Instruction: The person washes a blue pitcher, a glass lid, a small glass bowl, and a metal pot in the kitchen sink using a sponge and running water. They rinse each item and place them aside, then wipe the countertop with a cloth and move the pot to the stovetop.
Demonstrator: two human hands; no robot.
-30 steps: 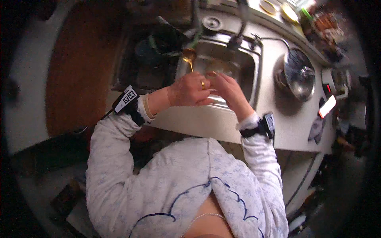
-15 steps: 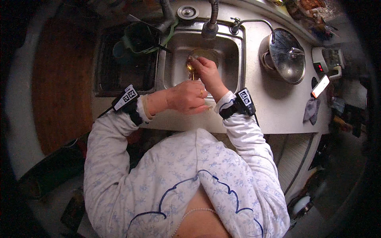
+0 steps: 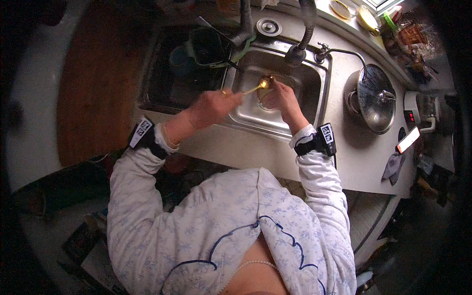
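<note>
Over the sink basin (image 3: pixel 248 61), my left hand (image 3: pixel 214 109) is closed round the handle of a gold-coloured spoon (image 3: pixel 252 90). The spoon's bowl points right, toward my right hand (image 3: pixel 284 100). My right hand's fingers are bent together beside that bowl, with a small dark patch at their tips; what they hold, if anything, I cannot make out. A pale round shape (image 3: pixel 266 101) lies low in the basin, partly hidden by my right hand.
A dark drainer basin with a green container (image 3: pixel 209 44) adjoins the sink on the left. The flexible faucet (image 3: pixel 296 53) hangs over the sink's far edge. At right stand a lidded pot (image 3: pixel 377 98) and a white appliance (image 3: pixel 418 110), with a phone (image 3: pixel 407 140) nearer the edge.
My left hand has drawn left and away from my right hand, so the spoon's handle shows between them. The whole view has shifted and turned slightly.
</note>
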